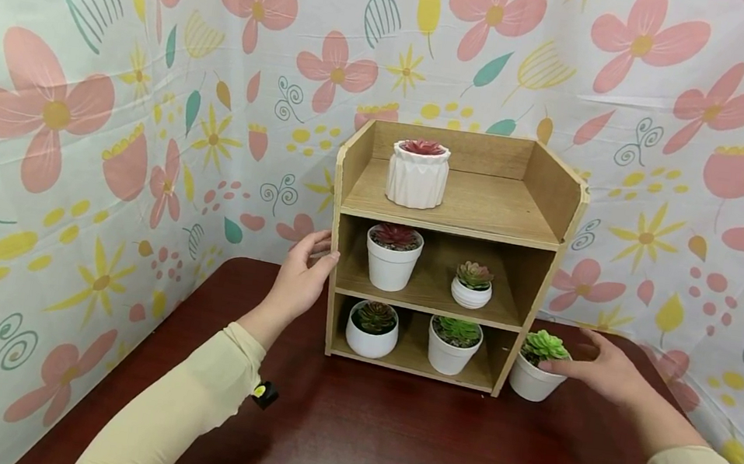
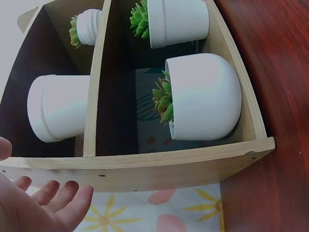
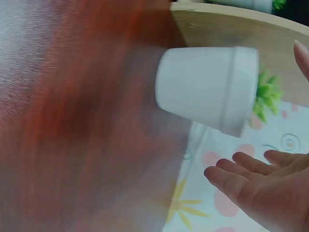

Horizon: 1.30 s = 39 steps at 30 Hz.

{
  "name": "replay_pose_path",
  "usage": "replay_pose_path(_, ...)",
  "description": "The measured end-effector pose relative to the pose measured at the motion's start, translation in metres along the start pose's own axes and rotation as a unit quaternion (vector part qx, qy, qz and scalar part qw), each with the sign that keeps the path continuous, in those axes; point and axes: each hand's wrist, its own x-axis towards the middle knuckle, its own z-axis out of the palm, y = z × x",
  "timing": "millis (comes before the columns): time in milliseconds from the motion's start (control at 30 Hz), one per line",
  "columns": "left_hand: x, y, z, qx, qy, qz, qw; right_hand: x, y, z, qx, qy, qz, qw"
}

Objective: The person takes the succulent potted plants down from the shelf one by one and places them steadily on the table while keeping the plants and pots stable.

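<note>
A small wooden shelf unit [image 1: 439,310] stands on the table with potted succulents on its levels. My left hand [image 1: 303,274] is at its left side panel [image 2: 145,171], thumb near the front edge and fingers loosely extended. Just outside the right panel, a green succulent in a white pot [image 1: 536,377] stands upright on the table. My right hand [image 1: 611,369] is beside this pot, its thumb overlapping the rim in the head view. In the right wrist view, the right hand's fingers [image 3: 236,179] are spread and apart from the white pot.
A ribbed white pot [image 1: 417,179] sits on the top level. The middle level holds a red succulent pot [image 1: 392,266] and a small pot [image 1: 470,295]; below are a round pot [image 1: 370,338] and a tapered pot [image 1: 451,352]. Floral cloth [image 1: 344,17] hangs behind the dark red table [image 1: 352,433].
</note>
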Motion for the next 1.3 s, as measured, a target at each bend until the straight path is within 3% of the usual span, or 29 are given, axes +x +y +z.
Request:
replay_pose_path(200, -0.005, 0.012, -0.004, 0.03, 0.019, 0.028, 0.999, -0.004, -0.019, -0.018, 0.004, 0.0, -0.031, 0.9995)
replay_pose_path(433, -0.005, 0.024, -0.005, 0.039, 0.049, 0.061, 0.9962, -0.009, -0.047, -0.031, 0.05, 0.008, -0.047, 0.9976)
replay_pose_path(600, -0.003, 0.033, -0.007, 0.033, 0.059, 0.081, 0.9944, -0.014, -0.062, -0.032, 0.064, 0.043, -0.055, 0.9955)
replay_pose_path(733, -0.001, 0.047, -0.007, 0.016, 0.05, 0.099, 0.9937, -0.018, -0.072, -0.032, 0.091, 0.076, -0.081, 0.9897)
replay_pose_path(900, 0.003, 0.071, -0.006, -0.006, 0.013, 0.111, 0.9937, -0.023, -0.085, -0.028, 0.15, 0.102, -0.114, 0.9767)
replay_pose_path(1133, 0.014, 0.111, 0.002, -0.005, -0.012, 0.116, 0.9931, -0.027, -0.1, -0.021, 0.142, 0.139, -0.127, 0.9719)
replay_pose_path(1300, 0.028, 0.131, 0.011, -0.001, -0.024, 0.098, 0.9949, -0.025, -0.107, -0.013, 0.13, 0.161, -0.124, 0.9704)
